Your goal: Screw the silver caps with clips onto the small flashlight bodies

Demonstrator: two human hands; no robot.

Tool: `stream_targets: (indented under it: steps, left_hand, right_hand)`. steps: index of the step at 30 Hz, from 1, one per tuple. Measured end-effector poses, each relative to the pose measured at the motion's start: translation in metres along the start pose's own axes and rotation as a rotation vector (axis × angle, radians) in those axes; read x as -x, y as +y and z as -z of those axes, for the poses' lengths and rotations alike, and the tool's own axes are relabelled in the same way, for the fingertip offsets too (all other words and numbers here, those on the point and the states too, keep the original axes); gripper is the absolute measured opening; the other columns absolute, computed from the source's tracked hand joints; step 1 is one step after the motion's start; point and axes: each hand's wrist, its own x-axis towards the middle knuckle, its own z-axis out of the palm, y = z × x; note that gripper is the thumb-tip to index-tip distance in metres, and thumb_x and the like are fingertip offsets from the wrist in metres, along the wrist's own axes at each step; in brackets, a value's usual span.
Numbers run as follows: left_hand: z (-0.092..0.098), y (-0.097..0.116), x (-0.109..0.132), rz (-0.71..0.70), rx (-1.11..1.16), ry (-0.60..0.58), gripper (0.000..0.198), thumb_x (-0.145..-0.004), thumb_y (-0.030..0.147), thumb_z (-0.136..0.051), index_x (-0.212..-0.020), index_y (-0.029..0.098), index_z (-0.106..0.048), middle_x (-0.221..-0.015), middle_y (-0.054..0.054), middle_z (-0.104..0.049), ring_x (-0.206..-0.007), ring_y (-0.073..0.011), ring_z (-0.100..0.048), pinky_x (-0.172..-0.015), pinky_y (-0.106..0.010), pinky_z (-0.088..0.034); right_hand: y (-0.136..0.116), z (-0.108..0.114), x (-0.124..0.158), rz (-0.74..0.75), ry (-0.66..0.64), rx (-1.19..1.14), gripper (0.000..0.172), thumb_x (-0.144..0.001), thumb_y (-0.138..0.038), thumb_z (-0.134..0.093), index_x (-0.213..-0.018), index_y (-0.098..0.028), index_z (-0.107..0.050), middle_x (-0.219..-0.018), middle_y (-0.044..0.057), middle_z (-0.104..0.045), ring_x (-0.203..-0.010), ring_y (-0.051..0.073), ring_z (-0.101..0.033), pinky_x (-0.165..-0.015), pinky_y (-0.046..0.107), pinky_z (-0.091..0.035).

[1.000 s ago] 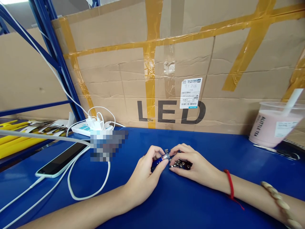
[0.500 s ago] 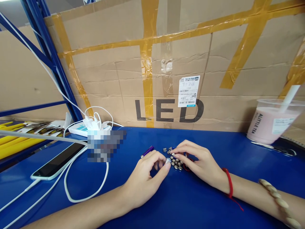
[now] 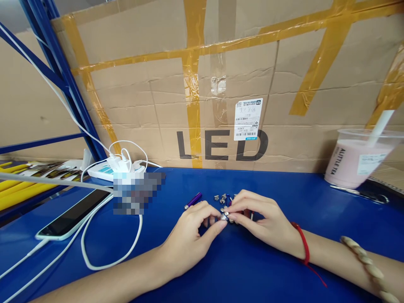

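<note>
My left hand [image 3: 192, 235] and my right hand [image 3: 261, 219] meet over the blue table [image 3: 221, 273]. Between their pinched fingertips sits a small silver cap-like part [image 3: 224, 216]; both hands touch it. Several small silver round parts [image 3: 222, 198] lie just beyond the fingers. A thin purple pen-like tube [image 3: 193, 200] lies on the table behind my left hand, apart from it. My right wrist wears a red string and a beaded bracelet.
A taped cardboard box marked LED [image 3: 221, 92] walls off the back. A phone [image 3: 71, 214] on a white cable [image 3: 110, 261] and a power strip [image 3: 110, 168] sit left. A pink drink cup with straw [image 3: 356, 160] stands right. Blue shelving [image 3: 59, 84] is at left.
One second ago my left hand held a blue tube with a silver end. Now a purple tube lies on the table and both hands pinch only a small silver part. The view shifted slightly.
</note>
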Motion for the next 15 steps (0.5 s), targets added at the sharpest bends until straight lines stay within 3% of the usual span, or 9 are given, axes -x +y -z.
stream_targets:
  steps: [4, 11, 15]
  left_hand:
    - [-0.0001, -0.0003, 0.0001, 0.025, -0.001, 0.001, 0.022, -0.089, 0.031, -0.047, -0.076, 0.018, -0.059, -0.065, 0.0, -0.056, -0.065, -0.0139, -0.051, -0.071, -0.027, -0.04]
    - [-0.0002, -0.0009, 0.0001, 0.004, 0.015, 0.03, 0.019, -0.088, 0.029, -0.05, -0.078, 0.017, -0.062, -0.062, 0.002, -0.056, -0.062, -0.0126, -0.051, -0.072, -0.026, -0.04]
    - [-0.0003, -0.0019, 0.0002, 0.001, 0.021, 0.042, 0.02, -0.088, 0.03, -0.05, -0.081, 0.018, -0.063, -0.065, 0.001, -0.057, -0.063, -0.0125, -0.051, -0.067, -0.025, -0.04]
  right_hand:
    - [-0.0017, -0.0014, 0.0004, -0.007, -0.009, -0.005, 0.011, -0.083, -0.019, -0.056, -0.084, -0.018, -0.067, -0.073, 0.004, -0.061, -0.056, 0.009, -0.056, -0.043, 0.018, -0.044]
    - [-0.0008, -0.0007, 0.0, 0.05, -0.011, 0.009, 0.006, -0.08, -0.017, -0.061, -0.08, -0.018, -0.067, -0.071, 0.003, -0.061, -0.057, 0.009, -0.054, -0.044, 0.018, -0.043]
    - [0.0005, 0.0, 0.0005, 0.005, -0.028, 0.009, 0.003, -0.079, -0.019, -0.064, -0.081, -0.019, -0.067, -0.073, 0.003, -0.061, -0.057, 0.009, -0.055, -0.046, 0.018, -0.043]
